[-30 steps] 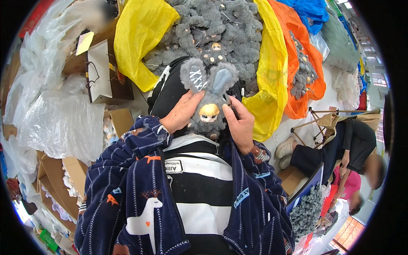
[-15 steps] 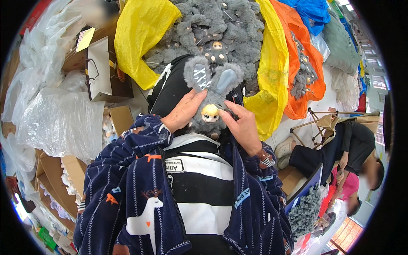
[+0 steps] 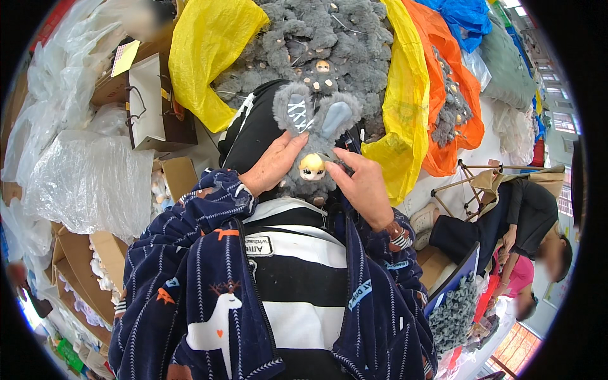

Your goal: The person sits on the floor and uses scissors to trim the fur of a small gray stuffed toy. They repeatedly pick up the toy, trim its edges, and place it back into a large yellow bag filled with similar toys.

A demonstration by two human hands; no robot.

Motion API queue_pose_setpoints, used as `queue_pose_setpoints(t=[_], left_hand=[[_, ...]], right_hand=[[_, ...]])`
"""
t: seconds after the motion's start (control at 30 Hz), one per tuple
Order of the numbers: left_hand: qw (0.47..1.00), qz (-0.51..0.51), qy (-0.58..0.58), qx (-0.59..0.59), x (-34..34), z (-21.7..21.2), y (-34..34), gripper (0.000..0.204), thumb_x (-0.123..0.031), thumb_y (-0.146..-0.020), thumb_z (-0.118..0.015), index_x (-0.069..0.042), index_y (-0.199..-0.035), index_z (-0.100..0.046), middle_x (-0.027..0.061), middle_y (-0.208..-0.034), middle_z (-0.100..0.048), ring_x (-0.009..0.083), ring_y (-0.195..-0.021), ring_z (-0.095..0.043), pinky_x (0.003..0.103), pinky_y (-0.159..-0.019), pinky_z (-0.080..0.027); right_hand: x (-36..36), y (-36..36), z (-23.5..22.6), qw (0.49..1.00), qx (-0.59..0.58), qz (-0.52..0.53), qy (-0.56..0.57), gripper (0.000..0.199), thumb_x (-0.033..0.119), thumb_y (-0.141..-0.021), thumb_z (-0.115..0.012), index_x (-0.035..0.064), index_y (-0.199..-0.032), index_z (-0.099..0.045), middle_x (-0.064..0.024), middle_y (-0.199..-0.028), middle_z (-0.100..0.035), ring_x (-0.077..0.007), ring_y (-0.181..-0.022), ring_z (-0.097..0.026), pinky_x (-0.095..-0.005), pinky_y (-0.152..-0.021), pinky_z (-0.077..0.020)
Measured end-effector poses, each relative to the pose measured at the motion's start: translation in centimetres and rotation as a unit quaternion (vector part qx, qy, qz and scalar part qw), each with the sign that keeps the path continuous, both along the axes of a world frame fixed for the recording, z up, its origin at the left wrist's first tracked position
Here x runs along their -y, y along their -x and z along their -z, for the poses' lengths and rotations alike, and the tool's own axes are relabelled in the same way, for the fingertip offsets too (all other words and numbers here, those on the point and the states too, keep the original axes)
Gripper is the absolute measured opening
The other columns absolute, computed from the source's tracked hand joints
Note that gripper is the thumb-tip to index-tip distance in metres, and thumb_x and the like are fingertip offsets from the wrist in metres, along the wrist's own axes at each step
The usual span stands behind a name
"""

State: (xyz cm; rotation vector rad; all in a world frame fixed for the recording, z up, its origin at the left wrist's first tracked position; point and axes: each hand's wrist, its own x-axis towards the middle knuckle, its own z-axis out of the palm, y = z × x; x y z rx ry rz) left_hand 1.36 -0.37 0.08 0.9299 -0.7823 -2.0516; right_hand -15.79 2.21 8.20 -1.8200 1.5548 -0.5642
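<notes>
Fuzzy grey plush doll, hard glossy face, long ears; left hand and right hand fingers clamped on its sides, below grey plush pile.

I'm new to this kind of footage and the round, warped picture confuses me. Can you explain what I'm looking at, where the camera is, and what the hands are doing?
There is no machine here: a person works with bare hands. The one picture comes from a wide-angle camera worn on the head, looking down, so straight edges bend near the rim. The forearms in dark patterned sleeves come in from below. The left hand and the right hand hold a grey plush doll with long ears and a small pale face. Behind it lies a pile of similar grey dolls on a yellow bag, with an orange bag beside it. Cardboard boxes and clear plastic sheeting sit to the left. Other people sit at the lower right.
</notes>
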Motion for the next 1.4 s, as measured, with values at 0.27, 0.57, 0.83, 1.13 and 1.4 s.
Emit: queue_pose_setpoints(t=[0.27, 0.57, 0.83, 1.13, 1.4], left_hand=[[1.0, -0.012, 0.012, -0.023, -0.1, -0.1, 0.2, 0.042, -0.028, -0.095, -0.04, 0.001, -0.125, -0.041, 0.009, -0.117, -0.052, 0.014, -0.104, -0.048, 0.027, -0.092, -0.037], [0.999, -0.032, 0.035, -0.004, 0.0, 0.5, 0.3, 0.039, -0.026, -0.093, -0.046, 0.002, -0.12, -0.043, 0.0102, -0.113, -0.053, 0.0148, -0.101, -0.052, 0.027, -0.087, -0.042], [0.999, -0.036, -0.036, 0.002, 0.2, -1.8, 0.1, 0.037, -0.024, -0.094, -0.041, 0.002, -0.12, -0.043, 0.0108, -0.11, -0.055, 0.0155, -0.098, -0.052, 0.027, -0.087, -0.042], [0.997, -0.051, -0.046, -0.023, 0.2, 0.4, 0.6, 0.036, -0.021, -0.093, -0.043, 0.002, -0.12, -0.044, 0.0104, -0.109, -0.055, 0.0152, -0.097, -0.052, 0.028, -0.085, -0.043], [0.997, -0.036, -0.042, -0.057, 0.2, 1.0, 0.6, 0.036, -0.021, -0.093, -0.046, 0.0, -0.122, -0.041, 0.0103, -0.112, -0.055, 0.0161, -0.098, -0.055, 0.028, -0.083, -0.046]], right_hand=[[-0.5, -0.9, -0.5, 0.993, -0.113, 0.012, 0.015, 0.028, 0.019, -0.079, -0.062, 0.0003, -0.1, -0.06, -0.017, -0.077, -0.06, -0.0328, -0.07, -0.06, -0.0392, -0.06, -0.0467], [-0.5, -1.1, 0.2, 0.99, -0.133, 0.008, 0.038, 0.029, 0.02, -0.08, -0.061, 0.0004, -0.101, -0.058, -0.0168, -0.08, -0.06, -0.0336, -0.071, -0.06, -0.0401, -0.061, -0.0468], [-1.1, -0.4, 2.7, 0.995, 0.016, 0.018, 0.096, 0.032, 0.01, -0.076, -0.067, -0.0021, -0.104, -0.057, -0.0127, -0.072, -0.056, -0.0227, -0.059, -0.056, -0.0299, -0.053, -0.0446], [-0.9, -0.4, 4.2, 0.986, 0.065, 0.0, 0.153, 0.032, 0.007, -0.075, -0.068, -0.0025, -0.104, -0.058, -0.0115, -0.071, -0.055, -0.0178, -0.059, -0.057, -0.0275, -0.054, -0.0459], [-1.0, -2.0, 2.8, 0.982, 0.101, -0.013, 0.159, 0.031, 0.007, -0.075, -0.066, -0.0002, -0.104, -0.059, -0.0103, -0.072, -0.056, -0.0187, -0.061, -0.057, -0.0277, -0.053, -0.0454]])
